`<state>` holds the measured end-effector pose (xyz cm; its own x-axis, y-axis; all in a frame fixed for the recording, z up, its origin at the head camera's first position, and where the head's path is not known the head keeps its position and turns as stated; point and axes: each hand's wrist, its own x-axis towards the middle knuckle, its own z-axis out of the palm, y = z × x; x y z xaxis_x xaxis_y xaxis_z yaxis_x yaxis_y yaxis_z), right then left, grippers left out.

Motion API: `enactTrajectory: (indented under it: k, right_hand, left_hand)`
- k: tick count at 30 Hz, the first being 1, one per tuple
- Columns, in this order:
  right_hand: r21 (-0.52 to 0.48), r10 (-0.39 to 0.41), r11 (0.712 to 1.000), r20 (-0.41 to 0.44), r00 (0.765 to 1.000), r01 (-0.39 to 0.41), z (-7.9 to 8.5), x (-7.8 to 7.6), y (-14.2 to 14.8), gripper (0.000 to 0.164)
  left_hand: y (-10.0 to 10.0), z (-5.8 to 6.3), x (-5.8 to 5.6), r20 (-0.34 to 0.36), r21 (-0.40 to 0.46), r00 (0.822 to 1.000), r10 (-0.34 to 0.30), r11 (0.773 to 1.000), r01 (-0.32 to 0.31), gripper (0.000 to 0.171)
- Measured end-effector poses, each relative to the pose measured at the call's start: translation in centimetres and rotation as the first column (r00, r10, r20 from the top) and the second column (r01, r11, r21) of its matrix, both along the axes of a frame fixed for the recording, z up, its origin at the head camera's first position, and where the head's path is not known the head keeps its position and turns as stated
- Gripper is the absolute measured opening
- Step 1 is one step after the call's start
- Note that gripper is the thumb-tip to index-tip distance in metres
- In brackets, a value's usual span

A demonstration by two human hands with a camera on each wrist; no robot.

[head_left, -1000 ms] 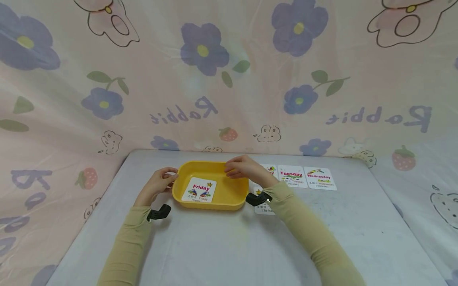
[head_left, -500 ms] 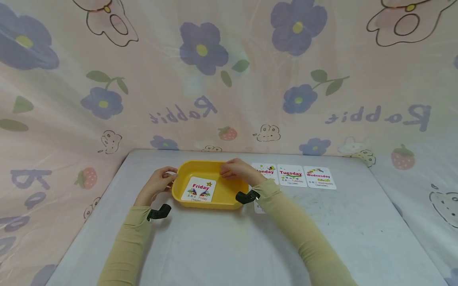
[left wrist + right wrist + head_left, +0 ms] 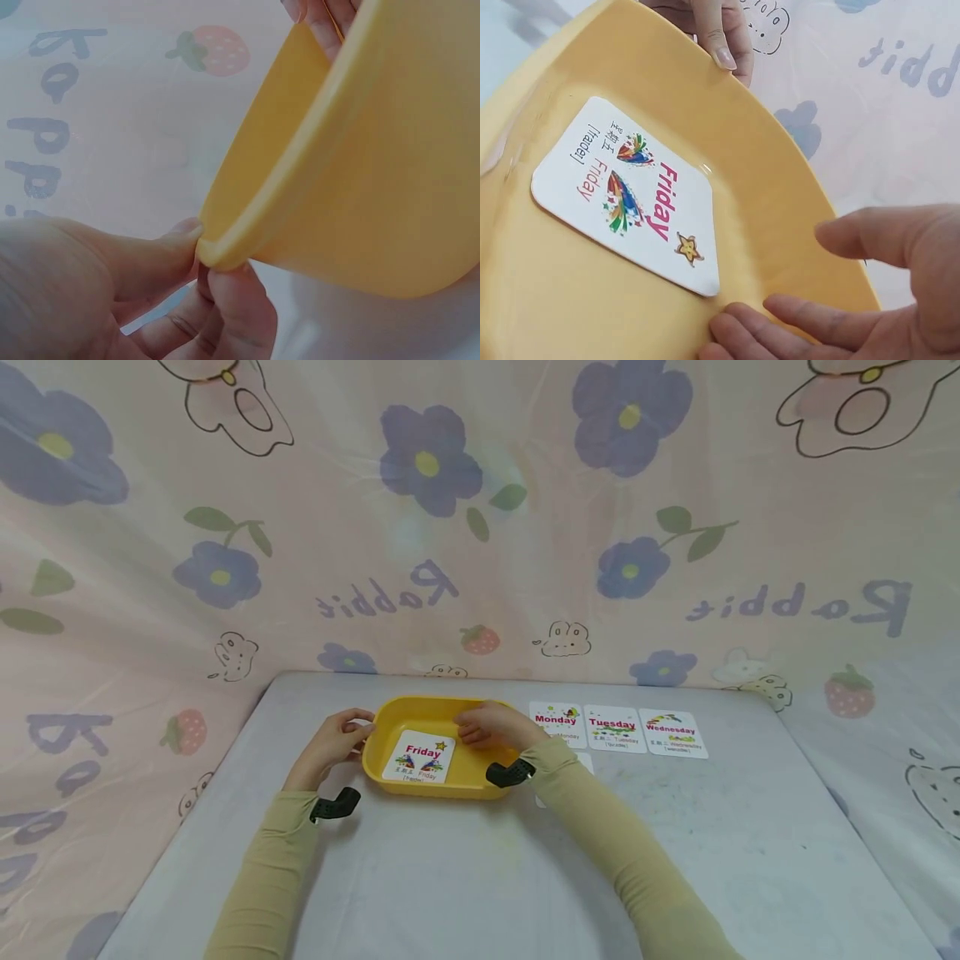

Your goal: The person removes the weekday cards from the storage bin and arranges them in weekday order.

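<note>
A yellow tray (image 3: pixel 442 792) stands on the table with a white "Friday" card (image 3: pixel 417 757) lying face up in its left half. My left hand (image 3: pixel 335 745) pinches the tray's left rim, thumb at the edge and fingers below in the left wrist view. Over the tray's right half reaches my right hand (image 3: pixel 497 727), holding nothing. In the right wrist view its extended fingers (image 3: pixel 810 322) are close to the starred corner of the card, with the thumb raised apart.
Right of the tray lie a "Monday" card (image 3: pixel 556 717), a "Tuesday" card (image 3: pixel 612 728) and a "Wednesday" card (image 3: pixel 672 733) in a row. Another card (image 3: pixel 585 762) below Monday is mostly hidden by the right sleeve. A printed curtain (image 3: pixel 480 568) hangs behind the table.
My right hand has moved left and slightly down into the tray, uncovering the Monday card. My left hand keeps its place on the rim, and the Friday card has not moved.
</note>
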<state>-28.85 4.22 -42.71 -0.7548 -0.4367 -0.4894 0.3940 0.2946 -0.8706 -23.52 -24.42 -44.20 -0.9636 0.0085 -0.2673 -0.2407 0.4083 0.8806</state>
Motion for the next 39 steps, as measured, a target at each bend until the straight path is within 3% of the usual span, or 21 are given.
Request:
enactTrajectory:
  k: [24,31,39]
  right_hand:
    - [0.045,-0.027,0.999,0.028,0.999,0.026,-0.6,0.3,-1.6,0.036]
    - [0.065,0.012,0.998,-0.014,1.0,-0.011,-0.9,0.2,-1.8,0.025]
    - [0.096,0.065,0.994,-0.042,0.997,-0.061,-0.8,0.2,-2.1,0.027]
  left_hand:
    - [0.0,0.0,0.0,0.004,-0.01,1.0,0.009,1.0,-0.009,0.035]
    - [-0.1,-0.1,0.0,0.016,-0.007,1.0,0.024,1.0,-0.024,0.034]
    - [-0.1,-0.2,0.0,0.01,-0.004,1.0,0.008,1.0,-0.008,0.036]
